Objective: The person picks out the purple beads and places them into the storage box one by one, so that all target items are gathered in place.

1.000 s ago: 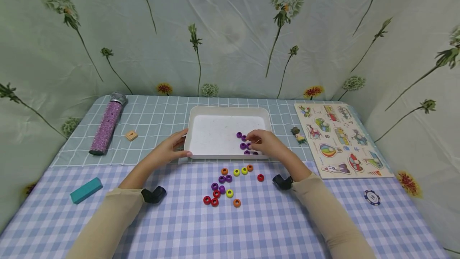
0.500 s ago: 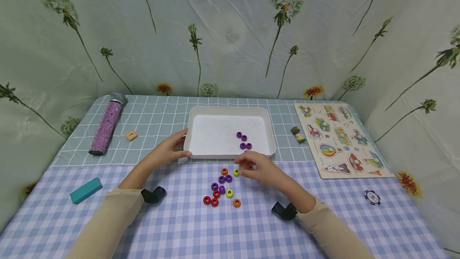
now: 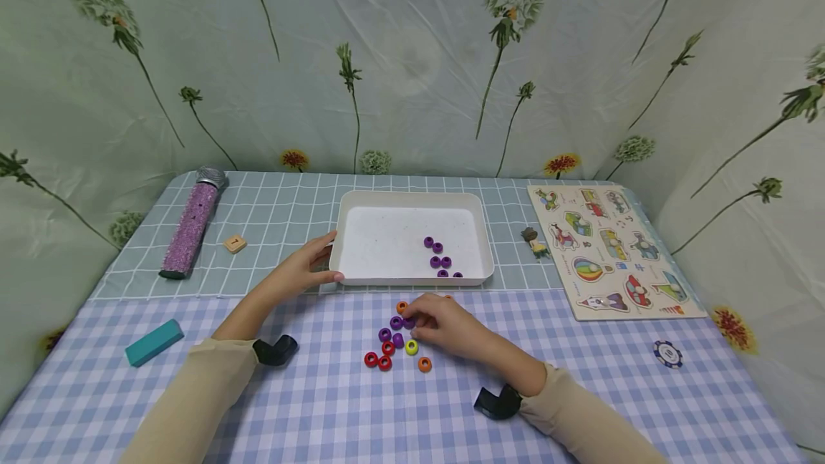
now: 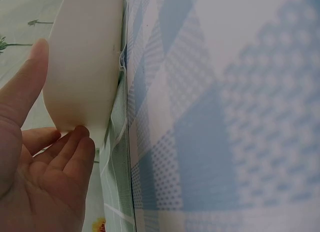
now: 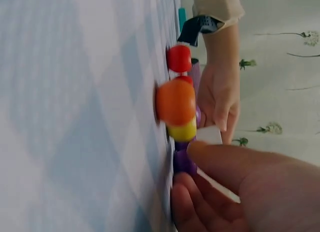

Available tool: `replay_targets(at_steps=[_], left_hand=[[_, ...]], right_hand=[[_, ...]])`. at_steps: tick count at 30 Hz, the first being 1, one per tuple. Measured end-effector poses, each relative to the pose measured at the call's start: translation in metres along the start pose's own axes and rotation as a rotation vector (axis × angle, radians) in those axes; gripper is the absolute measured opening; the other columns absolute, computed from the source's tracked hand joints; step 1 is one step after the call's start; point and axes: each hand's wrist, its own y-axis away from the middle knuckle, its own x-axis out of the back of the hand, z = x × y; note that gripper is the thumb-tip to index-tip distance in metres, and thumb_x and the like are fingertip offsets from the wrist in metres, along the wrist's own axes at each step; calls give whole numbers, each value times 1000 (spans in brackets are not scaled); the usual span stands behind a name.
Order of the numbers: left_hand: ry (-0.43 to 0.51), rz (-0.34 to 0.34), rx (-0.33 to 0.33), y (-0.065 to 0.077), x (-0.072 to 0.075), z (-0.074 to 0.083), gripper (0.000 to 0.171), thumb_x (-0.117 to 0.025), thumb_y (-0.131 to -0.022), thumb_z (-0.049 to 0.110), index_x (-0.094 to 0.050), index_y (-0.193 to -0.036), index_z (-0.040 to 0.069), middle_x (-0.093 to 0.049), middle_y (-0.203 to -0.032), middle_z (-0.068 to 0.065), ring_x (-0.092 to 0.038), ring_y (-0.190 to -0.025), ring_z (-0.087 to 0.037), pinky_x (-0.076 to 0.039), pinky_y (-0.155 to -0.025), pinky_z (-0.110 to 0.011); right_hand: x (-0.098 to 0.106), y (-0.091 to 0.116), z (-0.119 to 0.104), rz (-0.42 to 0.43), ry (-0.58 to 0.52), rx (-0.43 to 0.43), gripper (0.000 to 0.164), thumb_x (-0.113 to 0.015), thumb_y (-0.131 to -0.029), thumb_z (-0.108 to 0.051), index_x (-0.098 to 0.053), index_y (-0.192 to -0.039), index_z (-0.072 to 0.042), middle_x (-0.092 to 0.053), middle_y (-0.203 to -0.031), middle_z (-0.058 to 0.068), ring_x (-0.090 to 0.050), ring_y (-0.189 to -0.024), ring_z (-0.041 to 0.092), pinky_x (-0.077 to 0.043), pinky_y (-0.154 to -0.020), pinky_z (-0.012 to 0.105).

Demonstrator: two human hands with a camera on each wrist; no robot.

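Observation:
In the head view, my left hand (image 3: 301, 269) grips the left end of a shallow white tray (image 3: 380, 281). Its thumb and fingers also hold the tray wall (image 4: 82, 61) in the left wrist view. My right hand (image 3: 445, 326) is low over loose beads on the cloth, pinching a purple bead (image 5: 185, 163) between thumb and fingers. Around it lie an orange bead (image 3: 425, 364), a yellow bead (image 3: 412, 347), a red bead (image 3: 370, 359) and more purple beads. Several purple beads (image 3: 435, 261) sit inside the tray at its right. The right hand hides some beads behind it.
A glittery pink microphone (image 3: 191, 228), a wooden tile (image 3: 235, 243) and a teal block (image 3: 155, 342) lie at left. To the right are a small figurine (image 3: 534, 243), a picture puzzle board (image 3: 609, 253) and a poker chip (image 3: 667, 354). A patterned curtain hangs behind the table.
My right hand has come out of the tray, moving toward me and left to the loose beads, where it now pinches a purple one. The left hand and tray stay put.

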Motion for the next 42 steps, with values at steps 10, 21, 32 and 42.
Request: replay_targets(at_steps=[10,21,32,42], left_hand=[[0,-4,10,0,1,0,87,-65,-68,28,-11,-133,4,-13,-134,-17,-23,-118,-31,-29,-90,-39],[5,1,7,1,0,-2,87,-64,-68,30,-12,-133,5,-14,-134,-15,-25,-117,-29,-30,-90,-38],[20,-8,16,0,1,-3,87,-64,-69,30,-11,-133,8,-13,-135,-13,-23,-119,-27,-29,-91,-37],[-1,-5,32,0,0,-3,87,-64,-68,32,-11,-133,8,-13,-135,-12,-24,-118,-27,-30,-90,-37]], right_hand=[[4,-1,-3,37,-2,-24,19,-60,-76,-13,-59,-95,-15,-53,-83,-9,-48,-69,3,-42,-60,16],[53,-18,13,273,-53,26,20,-59,-76,-9,-57,-96,-5,-54,-90,0,-52,-76,11,-46,-68,22],[68,-44,44,239,76,-283,20,-58,-77,-8,-57,-96,-13,-54,-92,-2,-50,-79,12,-45,-70,25],[67,-51,45,178,132,-284,18,-59,-77,-12,-58,-94,-9,-56,-86,1,-50,-77,13,-44,-68,25]])
